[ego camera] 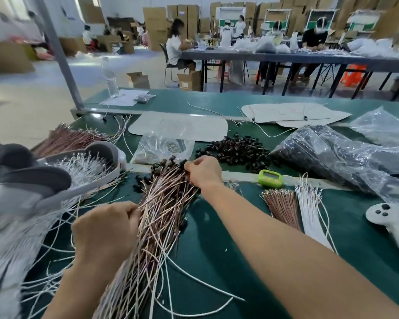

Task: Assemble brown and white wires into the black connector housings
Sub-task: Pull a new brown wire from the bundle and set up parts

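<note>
Grips: left grip point(104, 226) is pinching a few strands at the near-left edge of the wire bundle point(161, 217), fingers curled in tight. The right grip point(203, 172) has its fingers curled down onto the bundle's far end, right where the fitted housings point(171, 161) sit.
Bundle: mixed brown and white strands lying diagonally on the green desk point(217, 249) between the two arms, with little black housings on the far tips and stray white strands fanning out at the near end.
Housing heap: the loose housings point(240, 150) are piled just beyond the right grip, can't tell if they touch it.
Spare wires: a brown bunch point(282, 210) and a white bunch point(311, 222) lie side by side, off to the right of the bundle.
Other stuff: green timer point(270, 178) by the desk seam, white controller point(392, 224) at the right edge, big plastic bag point(327, 155) of dark parts behind it. A grey headset point(21, 171) is at far left, pretty blurry.
Background: people point(174, 49) sitting at a long desk point(286, 57), cardboard boxes point(154, 21) stacked behind.
</note>
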Demonstrator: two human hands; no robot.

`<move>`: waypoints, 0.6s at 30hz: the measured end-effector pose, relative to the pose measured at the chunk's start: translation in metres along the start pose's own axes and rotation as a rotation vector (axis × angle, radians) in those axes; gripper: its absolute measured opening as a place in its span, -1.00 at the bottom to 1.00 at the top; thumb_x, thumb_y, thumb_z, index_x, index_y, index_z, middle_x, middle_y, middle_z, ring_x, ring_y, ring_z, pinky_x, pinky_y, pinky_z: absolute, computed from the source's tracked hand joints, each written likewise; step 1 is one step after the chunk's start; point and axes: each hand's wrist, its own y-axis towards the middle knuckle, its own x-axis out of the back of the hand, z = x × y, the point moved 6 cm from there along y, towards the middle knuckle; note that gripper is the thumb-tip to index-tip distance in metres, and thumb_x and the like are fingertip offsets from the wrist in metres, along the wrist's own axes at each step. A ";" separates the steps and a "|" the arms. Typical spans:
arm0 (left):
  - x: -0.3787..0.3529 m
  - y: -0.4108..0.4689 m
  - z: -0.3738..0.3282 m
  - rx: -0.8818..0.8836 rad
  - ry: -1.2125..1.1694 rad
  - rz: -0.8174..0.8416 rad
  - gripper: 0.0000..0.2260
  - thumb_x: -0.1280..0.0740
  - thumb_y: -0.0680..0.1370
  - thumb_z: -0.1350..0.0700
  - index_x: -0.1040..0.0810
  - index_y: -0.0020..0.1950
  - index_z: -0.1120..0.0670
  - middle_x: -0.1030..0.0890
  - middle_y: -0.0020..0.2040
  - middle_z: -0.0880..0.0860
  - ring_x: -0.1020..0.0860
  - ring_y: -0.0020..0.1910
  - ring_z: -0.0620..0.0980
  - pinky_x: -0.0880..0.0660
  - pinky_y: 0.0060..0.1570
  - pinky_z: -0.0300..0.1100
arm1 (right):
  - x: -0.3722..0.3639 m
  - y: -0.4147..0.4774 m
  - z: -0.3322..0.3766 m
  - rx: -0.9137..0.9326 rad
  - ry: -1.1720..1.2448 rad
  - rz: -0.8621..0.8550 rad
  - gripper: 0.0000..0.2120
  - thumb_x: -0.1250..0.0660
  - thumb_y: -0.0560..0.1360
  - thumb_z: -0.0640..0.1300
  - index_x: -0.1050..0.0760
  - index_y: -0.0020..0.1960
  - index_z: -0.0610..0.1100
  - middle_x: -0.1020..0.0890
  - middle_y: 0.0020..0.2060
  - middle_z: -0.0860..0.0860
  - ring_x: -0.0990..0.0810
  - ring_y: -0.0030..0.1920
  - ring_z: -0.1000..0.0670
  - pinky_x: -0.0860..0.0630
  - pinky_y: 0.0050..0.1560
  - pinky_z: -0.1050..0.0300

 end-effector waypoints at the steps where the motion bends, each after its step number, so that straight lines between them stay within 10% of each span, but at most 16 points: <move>1: -0.009 -0.004 0.006 0.021 0.010 0.043 -0.95 -0.53 0.44 -0.08 -0.73 -0.20 -0.16 -0.54 -0.50 -0.16 -0.36 -0.55 -0.12 -0.28 -0.46 -0.36 | -0.003 0.000 -0.001 0.039 -0.082 -0.002 -0.86 -0.48 0.53 -0.11 -0.59 -0.10 -0.17 -0.71 -0.16 -0.13 -0.69 -0.13 -0.12 -0.62 -0.04 -0.07; 8: -0.027 -0.008 0.005 0.137 0.029 0.100 -0.91 -0.46 0.51 -0.08 -0.74 -0.09 -0.13 -0.64 -0.35 -0.07 -0.57 -0.37 -0.01 -0.50 -0.37 -0.23 | 0.004 0.008 -0.005 0.194 -0.219 -0.016 -0.79 -0.48 0.54 -0.17 -0.66 -0.24 -0.24 -0.70 -0.34 -0.13 -0.71 -0.27 -0.13 -0.67 -0.05 -0.08; 14: -0.013 0.008 -0.058 0.013 -0.086 0.005 -0.74 -0.57 0.40 0.02 -0.74 0.07 0.03 -0.74 0.00 -0.03 -0.66 0.04 0.09 -0.61 -0.14 -0.04 | 0.036 0.007 -0.012 0.249 -0.268 0.076 -0.78 -0.34 0.56 -0.25 -0.74 0.07 -0.10 -0.75 -0.17 -0.01 -0.68 -0.32 0.06 -0.65 -0.11 0.24; 18: -0.035 0.019 -0.112 -0.161 -0.167 0.065 -0.63 -0.51 0.46 0.01 -0.67 0.24 0.07 -0.69 0.18 0.00 -0.57 0.24 0.06 -0.47 0.29 -0.05 | 0.093 0.003 -0.029 0.214 -0.608 -0.029 -0.83 -0.36 0.49 -0.17 -0.74 -0.15 -0.05 -0.74 -0.23 0.03 -0.67 -0.20 0.03 -0.56 -0.14 0.27</move>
